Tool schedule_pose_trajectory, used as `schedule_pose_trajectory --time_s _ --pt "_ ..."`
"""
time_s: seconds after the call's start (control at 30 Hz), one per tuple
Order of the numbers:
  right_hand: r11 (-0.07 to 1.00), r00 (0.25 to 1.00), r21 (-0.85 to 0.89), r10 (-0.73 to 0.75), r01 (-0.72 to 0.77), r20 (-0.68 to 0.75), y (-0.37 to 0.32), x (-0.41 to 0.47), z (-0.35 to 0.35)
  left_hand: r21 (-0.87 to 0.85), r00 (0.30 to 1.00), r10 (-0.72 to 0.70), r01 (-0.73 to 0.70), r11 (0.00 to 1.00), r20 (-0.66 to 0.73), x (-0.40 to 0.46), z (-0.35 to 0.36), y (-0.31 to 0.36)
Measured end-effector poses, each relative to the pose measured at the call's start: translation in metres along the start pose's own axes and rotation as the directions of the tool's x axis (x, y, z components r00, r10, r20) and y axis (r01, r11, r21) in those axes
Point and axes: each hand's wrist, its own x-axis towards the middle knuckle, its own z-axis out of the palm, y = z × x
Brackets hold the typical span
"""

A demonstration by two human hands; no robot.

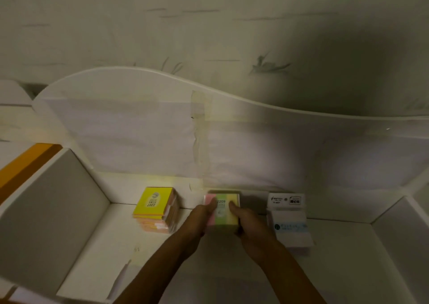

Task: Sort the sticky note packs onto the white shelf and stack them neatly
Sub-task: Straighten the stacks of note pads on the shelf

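Both hands meet on the striped pack [221, 208] (pink, green and yellow bands, with "2209" printed on top), which sits in the middle of the white shelf [232, 266], close to the back panel [139, 129]. The left hand [199, 218] holds its left side, thumb laid over the pink band; the right hand [248, 222] holds its right side, thumb on the yellow band. The other fingers of both hands wrap down the pack's sides, though the picture is dim and blurred there, so how far they curl is hard to tell. Whether this pack rests on others beneath it cannot be told.

To the left, apart from the hands, stands the yellow stack [156, 208], its top pack marked "2207". To the right, just beside the right hand, lies the white stack [289, 218], with a pale blue label on its front. Tape [200, 127] runs down the back panel.
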Motion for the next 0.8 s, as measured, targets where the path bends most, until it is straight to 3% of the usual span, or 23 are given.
schedule_pose_trajectory --time_s 0.17,0.33,0.6,0.8 --pt "0.959 0.99 0.251 0.143 -0.134 -0.017 -0.008 0.015 0.013 -0.228 0.989 -0.135 0.117 0.967 -0.065 0.012 0.015 0.013" --pt "0.939 0.98 0.321 0.167 -0.124 -0.112 -0.004 0.025 0.021 -0.365 0.975 -0.204 0.16 0.917 -0.085 0.016 0.022 0.021" --pt "0.958 0.964 0.237 0.205 -0.162 -0.171 -0.011 0.029 0.026 -0.326 0.958 -0.247 0.189 0.926 -0.145 0.019 0.026 0.022" --pt "0.976 0.964 0.132 0.193 -0.171 -0.18 -0.014 0.027 0.023 -0.229 0.964 -0.241 0.211 0.95 -0.115 0.016 0.019 0.021"
